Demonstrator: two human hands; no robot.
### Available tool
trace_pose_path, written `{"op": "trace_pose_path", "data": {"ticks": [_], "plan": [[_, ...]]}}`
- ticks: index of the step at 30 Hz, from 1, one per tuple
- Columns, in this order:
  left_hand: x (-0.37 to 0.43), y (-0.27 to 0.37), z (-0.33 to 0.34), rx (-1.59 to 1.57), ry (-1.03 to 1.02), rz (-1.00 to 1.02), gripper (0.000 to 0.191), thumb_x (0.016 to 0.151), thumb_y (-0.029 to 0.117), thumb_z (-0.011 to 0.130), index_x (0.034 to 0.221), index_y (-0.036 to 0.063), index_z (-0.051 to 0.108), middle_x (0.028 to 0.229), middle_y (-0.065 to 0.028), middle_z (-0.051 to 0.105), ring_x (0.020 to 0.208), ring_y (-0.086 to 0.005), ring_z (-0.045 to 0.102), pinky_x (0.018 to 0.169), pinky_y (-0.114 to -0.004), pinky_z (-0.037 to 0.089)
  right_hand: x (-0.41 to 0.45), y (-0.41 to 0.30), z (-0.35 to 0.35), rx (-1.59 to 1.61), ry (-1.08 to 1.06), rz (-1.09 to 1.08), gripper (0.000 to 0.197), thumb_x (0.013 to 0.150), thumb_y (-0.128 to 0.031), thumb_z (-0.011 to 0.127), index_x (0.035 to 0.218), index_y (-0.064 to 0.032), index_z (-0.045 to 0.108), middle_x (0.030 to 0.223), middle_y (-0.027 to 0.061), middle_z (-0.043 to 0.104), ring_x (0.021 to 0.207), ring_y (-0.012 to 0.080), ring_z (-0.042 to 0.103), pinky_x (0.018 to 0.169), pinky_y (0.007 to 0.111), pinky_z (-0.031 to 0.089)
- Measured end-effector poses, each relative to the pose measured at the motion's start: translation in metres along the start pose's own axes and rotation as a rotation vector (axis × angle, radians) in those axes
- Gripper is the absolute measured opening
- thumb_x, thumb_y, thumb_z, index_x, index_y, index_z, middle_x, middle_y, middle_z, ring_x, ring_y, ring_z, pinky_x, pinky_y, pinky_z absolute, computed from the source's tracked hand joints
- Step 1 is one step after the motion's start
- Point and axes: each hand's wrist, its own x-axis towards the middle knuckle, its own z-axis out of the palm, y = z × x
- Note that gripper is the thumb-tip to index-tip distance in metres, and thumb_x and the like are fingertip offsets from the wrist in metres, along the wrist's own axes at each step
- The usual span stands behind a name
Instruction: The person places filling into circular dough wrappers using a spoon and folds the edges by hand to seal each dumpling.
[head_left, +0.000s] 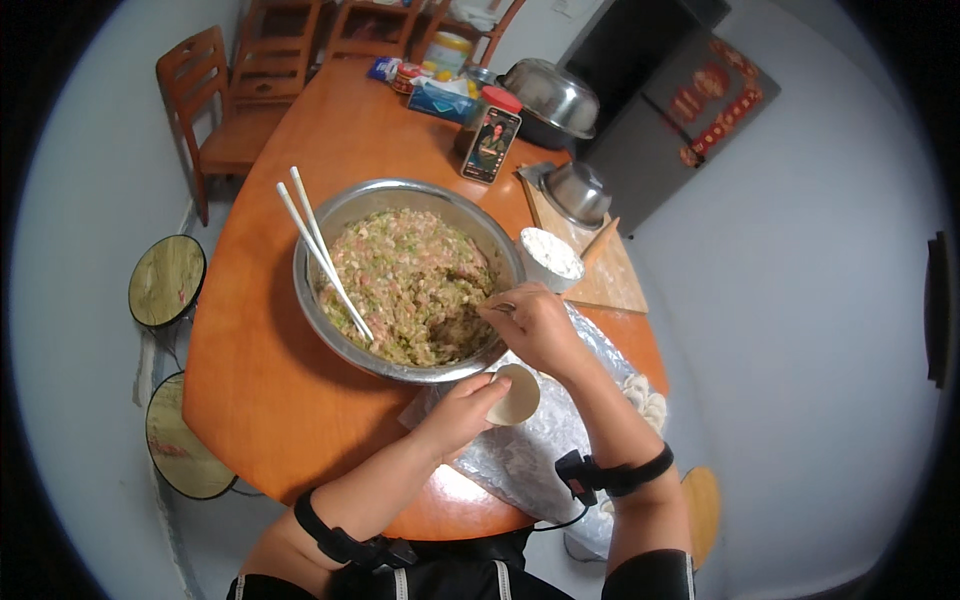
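A round dough wrapper (514, 396) lies in my left hand (469, 409), its thumb on the wrapper's edge, just below a large steel bowl (306, 300). Minced filling with green bits (405, 262) fills much of that bowl. My right hand (534, 322) reaches over the bowl's right rim, fingers pinched on the end of a thin utensil (496, 306), mostly hidden, at the filling. White chopsticks (315, 244) lean in the bowl at the left. Folded dumplings (643, 401) rest on clear plastic film (525, 457), partly behind my right forearm.
Right of the bowl stand a tub of flour (551, 253), a wooden board (622, 277) with a rolling pin (600, 241), and an upturned metal bowl (577, 193). Farther back, a phone (491, 146) leans on a red-lidded jar (501, 99), beside a tissue pack (441, 101) and a covered pot (551, 97).
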Motion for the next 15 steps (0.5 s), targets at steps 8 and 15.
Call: {"op": "trace_pose_path", "data": {"ticks": [8, 15], "plan": [[0.000, -0.001, -0.004, 0.048, 0.074, -0.007, 0.035, 0.089, 0.023, 0.043, 0.115, -0.0005, 0.046, 0.104, -0.0049, 0.053, 0.091, -0.0099, 0.051, 0.076, -0.024, 0.042, -0.001, -0.033, -0.028, 0.215, -0.075, -0.009, 0.011, 0.071, -0.008, 0.064, 0.080, -0.0033, 0.065, 0.070, 0.0097, 0.059, 0.068, 0.0227, 0.053, 0.068, 0.032, 0.040], [0.003, -0.001, -0.007, 0.014, -0.019, -0.003, 0.033, 0.087, 0.021, 0.046, 0.112, -0.0003, 0.046, 0.104, -0.0076, 0.054, 0.094, -0.0140, 0.053, 0.081, -0.030, 0.043, 0.000, -0.010, -0.016, 0.040, 0.021, 0.026, 0.011, 0.069, -0.006, 0.064, 0.080, -0.0036, 0.065, 0.069, 0.0097, 0.059, 0.067, 0.0228, 0.051, 0.071, 0.031, 0.039]]}}
